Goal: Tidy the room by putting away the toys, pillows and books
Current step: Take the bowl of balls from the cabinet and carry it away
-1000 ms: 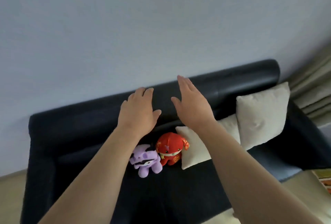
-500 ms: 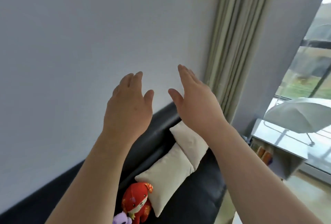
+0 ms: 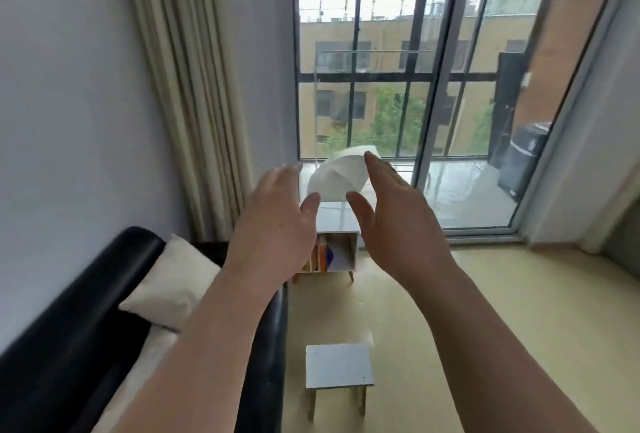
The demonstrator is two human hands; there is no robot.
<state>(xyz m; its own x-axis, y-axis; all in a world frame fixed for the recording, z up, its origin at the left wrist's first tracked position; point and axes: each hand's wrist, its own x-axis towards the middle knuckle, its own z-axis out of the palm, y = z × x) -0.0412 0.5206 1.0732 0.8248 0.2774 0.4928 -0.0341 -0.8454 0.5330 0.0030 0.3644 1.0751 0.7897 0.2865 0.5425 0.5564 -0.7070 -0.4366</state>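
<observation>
My left hand and my right hand are raised in front of me, backs toward the camera, fingers straight and holding nothing. A cream pillow leans against the back of the black sofa at lower left. Past my left hand stands a small white shelf unit on wooden legs, with several upright books in its compartment. The plush toys are out of view.
A small white stool stands on the pale floor beside the sofa arm. A white umbrella-like shade sits behind my hands. Beige curtains hang left of a large glass sliding door.
The view has swung right, from the sofa and wall to the window and shelf. The plush toys have left the frame. Both hands stay raised and empty.
</observation>
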